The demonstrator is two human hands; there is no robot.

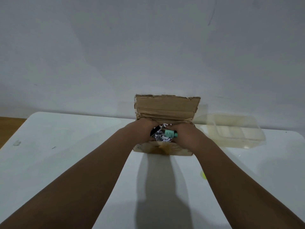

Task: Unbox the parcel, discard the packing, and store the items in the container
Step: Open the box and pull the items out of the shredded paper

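Note:
An open cardboard box stands at the far middle of the white table, its lid flap raised toward the wall. Shredded white paper fills it. Among the shreds lies a mint-green bottle, and a dark item shows at the left. Both my hands reach into the box. My left hand is at the left side, its fingers hidden inside. My right hand curls around the right end of the green bottle. A clear plastic container sits to the right of the box.
The wall rises right behind the box and container. A small yellow-green spot lies on the table at the right. A wooden surface shows past the table's left edge.

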